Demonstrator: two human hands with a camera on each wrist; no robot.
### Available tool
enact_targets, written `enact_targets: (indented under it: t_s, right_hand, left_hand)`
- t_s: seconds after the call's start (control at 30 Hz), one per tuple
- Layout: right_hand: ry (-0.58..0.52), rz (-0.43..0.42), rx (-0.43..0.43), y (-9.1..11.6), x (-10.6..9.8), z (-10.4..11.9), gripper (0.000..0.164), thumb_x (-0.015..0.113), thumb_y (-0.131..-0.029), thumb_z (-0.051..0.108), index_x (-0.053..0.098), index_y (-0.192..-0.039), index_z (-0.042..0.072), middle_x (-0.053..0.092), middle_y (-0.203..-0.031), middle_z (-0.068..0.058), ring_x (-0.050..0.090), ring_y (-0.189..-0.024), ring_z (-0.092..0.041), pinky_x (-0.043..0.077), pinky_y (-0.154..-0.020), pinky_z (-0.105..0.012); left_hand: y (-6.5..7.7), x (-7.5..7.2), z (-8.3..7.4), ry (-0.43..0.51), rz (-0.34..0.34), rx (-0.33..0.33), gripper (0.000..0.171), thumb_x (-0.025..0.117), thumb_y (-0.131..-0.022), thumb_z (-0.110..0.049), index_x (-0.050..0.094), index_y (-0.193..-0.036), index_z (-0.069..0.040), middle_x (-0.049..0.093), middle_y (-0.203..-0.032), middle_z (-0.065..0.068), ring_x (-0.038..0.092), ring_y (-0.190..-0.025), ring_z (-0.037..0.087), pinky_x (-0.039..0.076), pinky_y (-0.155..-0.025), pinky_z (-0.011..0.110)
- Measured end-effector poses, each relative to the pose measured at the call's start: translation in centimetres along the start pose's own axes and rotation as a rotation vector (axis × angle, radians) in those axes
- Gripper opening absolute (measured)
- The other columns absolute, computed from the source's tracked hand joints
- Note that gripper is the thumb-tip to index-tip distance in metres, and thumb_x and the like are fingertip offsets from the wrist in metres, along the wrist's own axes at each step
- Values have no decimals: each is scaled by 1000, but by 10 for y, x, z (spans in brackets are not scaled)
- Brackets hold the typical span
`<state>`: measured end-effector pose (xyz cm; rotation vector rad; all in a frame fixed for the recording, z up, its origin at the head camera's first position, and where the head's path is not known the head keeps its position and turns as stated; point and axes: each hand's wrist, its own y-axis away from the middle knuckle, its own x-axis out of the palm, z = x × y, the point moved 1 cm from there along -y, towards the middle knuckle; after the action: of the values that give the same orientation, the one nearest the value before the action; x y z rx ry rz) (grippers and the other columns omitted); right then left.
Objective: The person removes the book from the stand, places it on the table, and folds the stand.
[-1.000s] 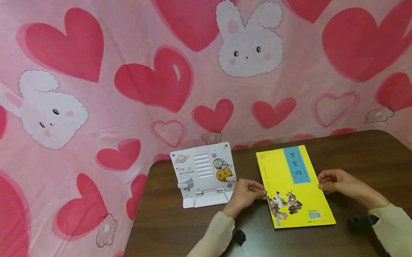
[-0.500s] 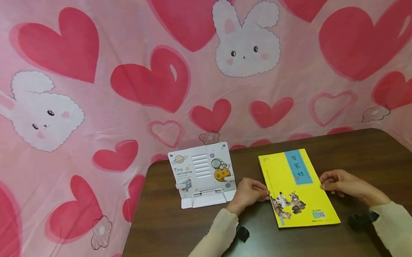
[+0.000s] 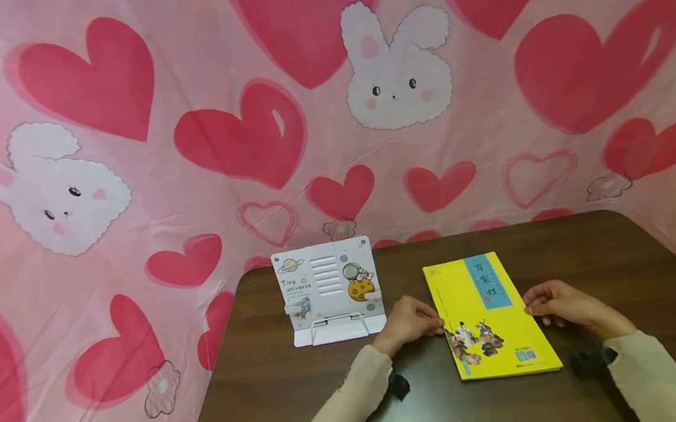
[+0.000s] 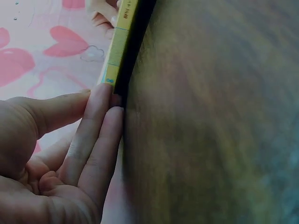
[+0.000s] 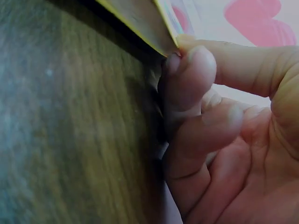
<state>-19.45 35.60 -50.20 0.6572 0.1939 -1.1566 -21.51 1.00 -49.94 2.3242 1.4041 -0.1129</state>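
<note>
A yellow book (image 3: 490, 330) with a blue title label and a small painted scene on its cover lies face up over the table. My left hand (image 3: 409, 322) pinches its spine edge, the fingertips against the yellow spine (image 4: 117, 49) in the left wrist view. At the opposite edge my right hand (image 3: 565, 307) grips it; the right wrist view has the thumb (image 5: 243, 60) at the cover's edge and the bent fingers just below the pages (image 5: 145, 21). A dark shadow runs under the spine.
Left of the book, a white bookstand (image 3: 327, 290) with space drawings stands propped up on the brown wooden table (image 3: 249, 391). A pink curtain (image 3: 207, 72) with hearts and rabbits hangs behind the table.
The book has shifted toward me and slightly to the right, farther from the bookstand, with both hands staying at its edges. The head view has also turned a little.
</note>
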Motion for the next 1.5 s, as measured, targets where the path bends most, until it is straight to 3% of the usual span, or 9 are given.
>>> enact_targets:
  t_s: [0.43, 0.7, 0.9, 1.2, 1.5]
  right_hand:
    - [16, -57, 84, -2, 1, 2, 36, 68, -100, 18, 65, -118, -14, 74, -89, -2, 64, -72, -17, 56, -62, -28]
    - [5, -36, 60, 0, 2, 0, 41, 68, -101, 21, 65, -120, -15, 74, -89, -3, 65, -71, -16, 60, -64, -28]
    - [9, -31, 63, 4, -1, 1, 39, 64, -103, 18, 66, -121, -16, 72, -91, -4, 65, -73, -17, 61, -66, -29]
    - [57, -104, 64, 13, -9, 21, 35, 63, -103, 19, 65, -119, -13, 71, -94, -6, 63, -77, -19, 60, -67, -31]
    - [94, -175, -43, 23, 4, 57, 41, 65, -101, 17, 60, -126, -15, 75, -102, -16, 65, -80, -21, 59, -67, -30]
  left_hand:
    - [-1, -3, 0, -27, 0, -18, 15, 80, -92, -23, 84, -97, -9, 79, -79, -1, 74, -72, 14, 63, -74, 30]
    - [4, -15, 0, -71, 51, 67, 23, 76, -96, -27, 83, -102, -7, 79, -82, 3, 75, -74, 15, 64, -72, 30]
    - [8, -17, -2, -89, 97, 91, 26, 75, -96, -30, 82, -107, -7, 80, -88, 3, 76, -77, 17, 64, -71, 30]
    - [11, -20, -3, -161, 47, 168, 21, 74, -96, -31, 80, -104, -13, 79, -86, 0, 74, -72, 15, 57, -62, 25]
    - [26, -36, -3, -205, -22, 258, 21, 74, -97, -30, 80, -106, -13, 80, -86, 5, 74, -73, 23, 50, -58, 21]
